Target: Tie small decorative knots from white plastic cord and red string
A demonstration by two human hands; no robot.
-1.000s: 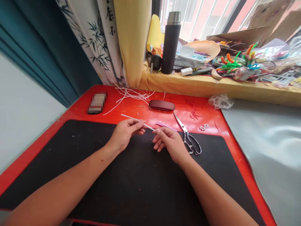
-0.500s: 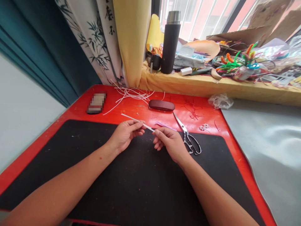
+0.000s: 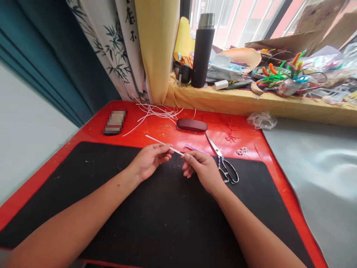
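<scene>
A thin white strip [image 3: 156, 140] is stretched between my two hands above the black mat [image 3: 156, 219]. My left hand [image 3: 152, 158] pinches it partway along between thumb and fingers, and its free end sticks out to the upper left. At the lower right end, my right hand [image 3: 199, 165] grips the strip between thumb and forefinger. Silver scissors [image 3: 218, 150] lie beside my right hand, handles on the mat and blades pointing away. Just beyond the hands are purple tweezers [image 3: 195, 149], partly hidden by my right hand.
Behind lie a maroon case [image 3: 192, 124], loose white strips [image 3: 156, 111], red threads [image 3: 229, 131] and a small white beaded piece [image 3: 242, 150] on the red table [image 3: 92, 126]. A black thermos [image 3: 202, 56] stands on the cluttered sill. A grey sheet [image 3: 315, 163] covers the right side.
The strip's free end has shifted very slightly to the right. Both hands keep their pinch and almost the same position.
</scene>
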